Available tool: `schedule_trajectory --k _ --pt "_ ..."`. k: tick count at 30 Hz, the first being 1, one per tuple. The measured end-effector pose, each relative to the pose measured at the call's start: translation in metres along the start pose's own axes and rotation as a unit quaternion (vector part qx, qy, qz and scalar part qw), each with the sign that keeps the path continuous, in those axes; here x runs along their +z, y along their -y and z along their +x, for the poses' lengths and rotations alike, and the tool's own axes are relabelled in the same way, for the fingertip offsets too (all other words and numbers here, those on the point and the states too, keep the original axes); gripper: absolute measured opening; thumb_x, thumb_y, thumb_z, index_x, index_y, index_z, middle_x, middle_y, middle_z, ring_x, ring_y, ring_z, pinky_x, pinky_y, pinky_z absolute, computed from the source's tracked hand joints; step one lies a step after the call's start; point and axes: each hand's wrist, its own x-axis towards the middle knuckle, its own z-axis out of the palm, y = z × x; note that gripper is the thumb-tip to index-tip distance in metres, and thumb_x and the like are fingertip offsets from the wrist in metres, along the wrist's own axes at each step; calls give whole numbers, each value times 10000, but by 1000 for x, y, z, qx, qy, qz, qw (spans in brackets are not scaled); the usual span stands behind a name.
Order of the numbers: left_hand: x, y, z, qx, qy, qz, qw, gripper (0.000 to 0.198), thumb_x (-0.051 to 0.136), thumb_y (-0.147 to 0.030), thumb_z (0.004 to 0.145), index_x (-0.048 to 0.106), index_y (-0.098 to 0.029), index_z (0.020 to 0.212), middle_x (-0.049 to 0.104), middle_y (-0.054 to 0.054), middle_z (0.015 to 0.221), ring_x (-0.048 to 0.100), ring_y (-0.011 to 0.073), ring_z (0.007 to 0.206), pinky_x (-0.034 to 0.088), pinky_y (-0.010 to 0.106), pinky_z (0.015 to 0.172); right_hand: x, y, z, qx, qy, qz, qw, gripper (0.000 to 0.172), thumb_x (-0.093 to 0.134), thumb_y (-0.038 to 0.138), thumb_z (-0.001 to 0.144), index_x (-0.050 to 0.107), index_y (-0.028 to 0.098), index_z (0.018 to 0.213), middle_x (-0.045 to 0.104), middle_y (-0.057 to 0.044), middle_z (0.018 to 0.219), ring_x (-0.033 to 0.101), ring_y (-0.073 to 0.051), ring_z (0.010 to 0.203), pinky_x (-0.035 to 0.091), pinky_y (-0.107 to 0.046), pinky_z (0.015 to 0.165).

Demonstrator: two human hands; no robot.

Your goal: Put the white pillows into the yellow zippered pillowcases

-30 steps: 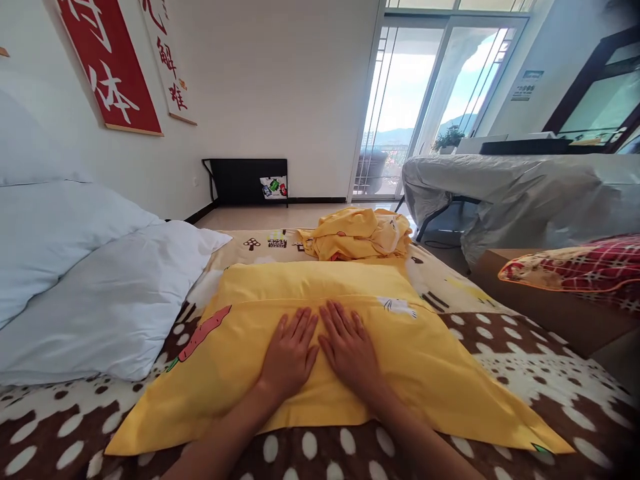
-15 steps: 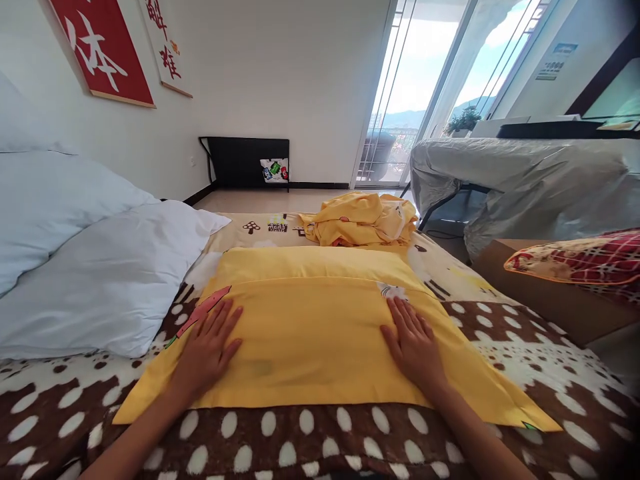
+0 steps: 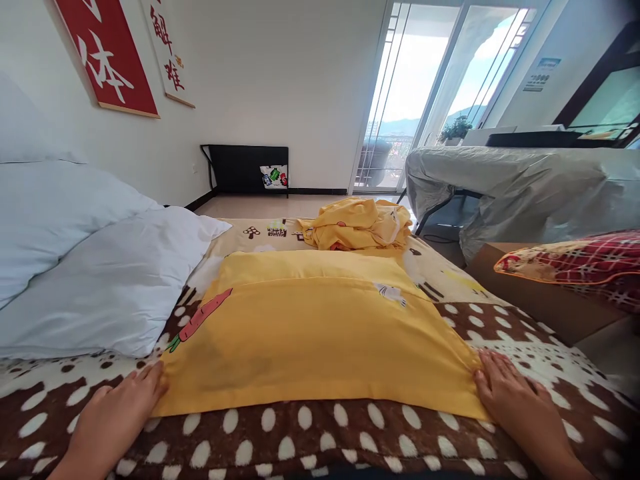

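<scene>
A yellow pillowcase lies in front of me on the bed, raised along its far part as if filled. A printed carrot is on its left side, and a white printed shape on its right. My left hand is closed at the near left side of the case, fingers bent over the edge. On the opposite side, my right hand grips the near right edge, where the cloth puckers. Both near corners are hidden under my hands.
White pillows are piled on the left. Bunched yellow cloth sits at the far end of the brown-and-cream blanket. To the right stand a cardboard box with a red plaid item and a plastic-covered table.
Both hands have moved outward and toward me, from flat on top of the pillowcase to its side edges. The flared corners are drawn in, and the view has shifted slightly.
</scene>
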Motion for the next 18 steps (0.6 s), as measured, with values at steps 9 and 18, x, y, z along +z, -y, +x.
schedule_trajectory --k 9,18 --pt "-71 -175 79 356 -132 -45 924 767 311 -594 913 119 -143 1503 235 76 1546 212 223 1430 236 415 1137 -73 200 72 -274 -33 171 946 822 431 501 905 3 162 1519 270 -124 1532 225 -228 1422 206 -413 1135" --pt "-23 -189 112 384 -65 -85 917 1095 569 -757 663 87 -248 1505 164 80 1572 140 288 1442 111 499 1151 -45 206 80 -335 127 204 911 998 650 502 735 82 257 1518 126 -66 1577 93 -260 1449 90 -484 1161"
